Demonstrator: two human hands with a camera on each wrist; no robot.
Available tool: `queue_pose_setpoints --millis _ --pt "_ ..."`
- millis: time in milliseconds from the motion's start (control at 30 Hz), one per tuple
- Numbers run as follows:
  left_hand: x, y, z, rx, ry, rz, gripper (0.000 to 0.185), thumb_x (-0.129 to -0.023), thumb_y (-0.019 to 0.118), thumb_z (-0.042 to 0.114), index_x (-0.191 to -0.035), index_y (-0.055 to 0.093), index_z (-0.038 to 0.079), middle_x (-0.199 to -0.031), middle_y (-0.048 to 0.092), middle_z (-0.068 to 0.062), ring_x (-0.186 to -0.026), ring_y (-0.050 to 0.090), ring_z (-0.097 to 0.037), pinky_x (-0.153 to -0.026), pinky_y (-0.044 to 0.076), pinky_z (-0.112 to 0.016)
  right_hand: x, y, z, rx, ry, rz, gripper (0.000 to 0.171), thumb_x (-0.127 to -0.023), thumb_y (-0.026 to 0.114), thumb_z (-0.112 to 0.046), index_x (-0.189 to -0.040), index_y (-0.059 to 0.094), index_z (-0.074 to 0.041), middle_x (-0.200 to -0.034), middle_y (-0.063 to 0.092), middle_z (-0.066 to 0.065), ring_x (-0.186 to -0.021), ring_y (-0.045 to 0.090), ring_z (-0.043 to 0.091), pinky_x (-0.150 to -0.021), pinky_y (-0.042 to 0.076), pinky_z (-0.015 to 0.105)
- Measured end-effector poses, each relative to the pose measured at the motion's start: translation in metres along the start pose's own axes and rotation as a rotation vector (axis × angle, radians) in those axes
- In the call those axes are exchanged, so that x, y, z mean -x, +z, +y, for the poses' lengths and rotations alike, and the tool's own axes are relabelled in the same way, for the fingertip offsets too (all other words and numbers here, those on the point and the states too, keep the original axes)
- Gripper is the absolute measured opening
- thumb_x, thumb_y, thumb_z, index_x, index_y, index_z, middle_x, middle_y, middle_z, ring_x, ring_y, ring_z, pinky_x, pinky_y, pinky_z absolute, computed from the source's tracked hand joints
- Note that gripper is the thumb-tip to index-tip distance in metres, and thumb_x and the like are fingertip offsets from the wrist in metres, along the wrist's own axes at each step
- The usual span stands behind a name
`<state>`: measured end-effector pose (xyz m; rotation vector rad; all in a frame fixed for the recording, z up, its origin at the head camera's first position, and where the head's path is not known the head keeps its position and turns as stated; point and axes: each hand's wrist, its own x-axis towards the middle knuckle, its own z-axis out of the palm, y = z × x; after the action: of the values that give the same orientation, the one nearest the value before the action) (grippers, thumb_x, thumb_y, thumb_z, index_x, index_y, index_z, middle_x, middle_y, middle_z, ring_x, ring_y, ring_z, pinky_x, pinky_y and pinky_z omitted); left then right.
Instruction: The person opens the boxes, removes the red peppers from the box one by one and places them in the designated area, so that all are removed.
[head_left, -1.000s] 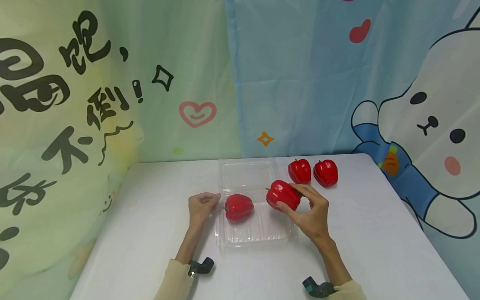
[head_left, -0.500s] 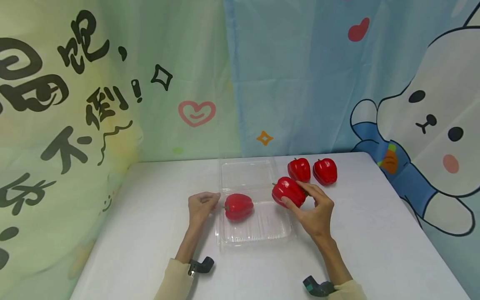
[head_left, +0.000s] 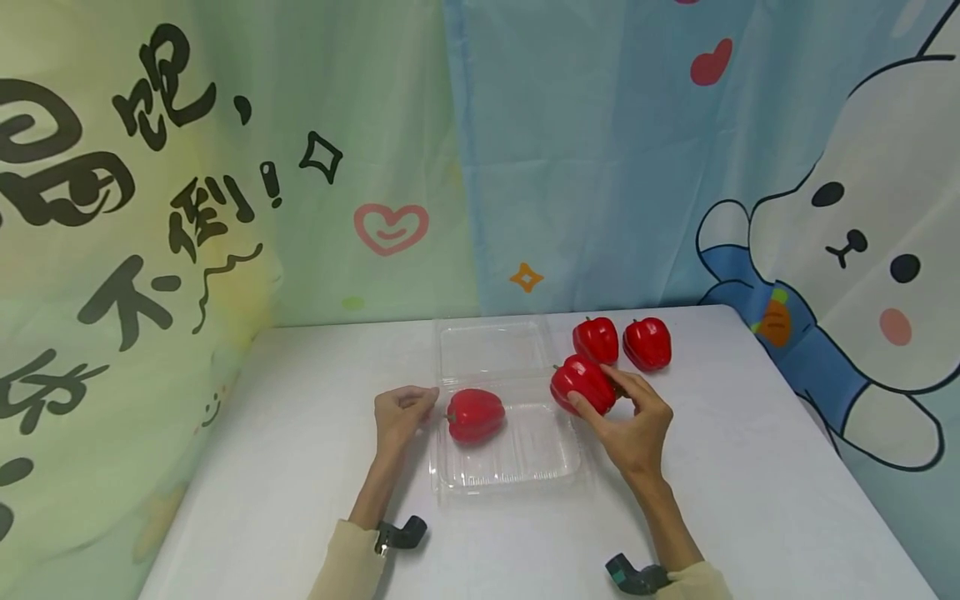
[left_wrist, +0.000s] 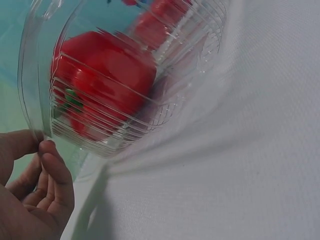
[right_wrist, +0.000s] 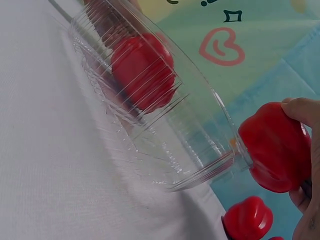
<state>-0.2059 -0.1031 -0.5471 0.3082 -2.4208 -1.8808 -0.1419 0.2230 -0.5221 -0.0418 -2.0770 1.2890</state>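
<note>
A red pepper (head_left: 582, 383) was held at the right edge of the clear container (head_left: 551, 446).
The right hand (head_left: 637, 427) gripped it; the left hand (head_left: 400, 418) pinched the opposite edge.

Held red pepper (head_left: 579, 382), perhaps touching container (head_left: 543, 442)

A staged tabletop corner, the kind of room unclear; printed cartoon curtains (head_left: 570, 158) hang behind a white table (head_left: 750, 475).

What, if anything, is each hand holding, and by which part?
Right hand: a red pepper, by its sides. Left hand: a clear container, by its rim.
</note>
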Motion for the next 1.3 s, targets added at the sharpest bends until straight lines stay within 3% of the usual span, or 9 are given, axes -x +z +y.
queue_pose_setpoints --millis 233,467,733,1300 --pt "-0.001 0.0 0.0 0.007 0.002 -0.004 0.02 -0.096 0.081 0.019 -0.095 0.081 -0.001 -0.078 0.08 -0.016 -0.067 0.067 -0.013 -0.064 0.053 -0.023 0.003 0.0 0.006 0.025 0.024 0.042 0.065 -0.077 0.098 -0.012 -0.138 0.076 -0.012 -0.131 0.08 0.012 -0.112 0.065 -0.006 -0.097 0.052 0.008" --pt "-0.001 0.001 -0.003 0.017 -0.004 -0.008 0.02 -0.096 0.082 0.019 -0.094 0.081 -0.001 -0.076 0.079 -0.012 -0.066 0.067 -0.011 -0.062 0.052 -0.022 0.007 0.0 0.01 0.068 0.04 0.115 0.066 -0.078 0.098 -0.014 -0.14 0.075 -0.012 -0.133 0.079 0.012 -0.113 0.072 0.024 -0.096 0.052 0.009" --pt "-0.001 0.0 -0.001 0.015 -0.008 -0.005 0.022 -0.096 0.082 0.022 -0.095 0.08 -0.001 -0.08 0.081 -0.013 -0.067 0.068 -0.01 -0.063 0.053 -0.023 0.009 0.001 0.013 0.101 0.109 0.168 0.063 -0.081 0.097 -0.018 -0.14 0.074 -0.013 -0.134 0.079 0.011 -0.109 0.065 0.005 -0.094 0.053 0.013" --pt "0.0 0.0 0.0 -0.002 0.01 0.002 0.02 -0.096 0.081 0.019 -0.096 0.082 -0.001 -0.079 0.08 -0.013 -0.066 0.067 -0.009 -0.062 0.052 -0.021 0.017 0.004 0.024 0.17 0.255 0.245 0.061 -0.084 0.095 -0.03 -0.139 0.075 -0.013 -0.13 0.08 0.011 -0.105 0.065 0.006 -0.096 0.055 0.025"
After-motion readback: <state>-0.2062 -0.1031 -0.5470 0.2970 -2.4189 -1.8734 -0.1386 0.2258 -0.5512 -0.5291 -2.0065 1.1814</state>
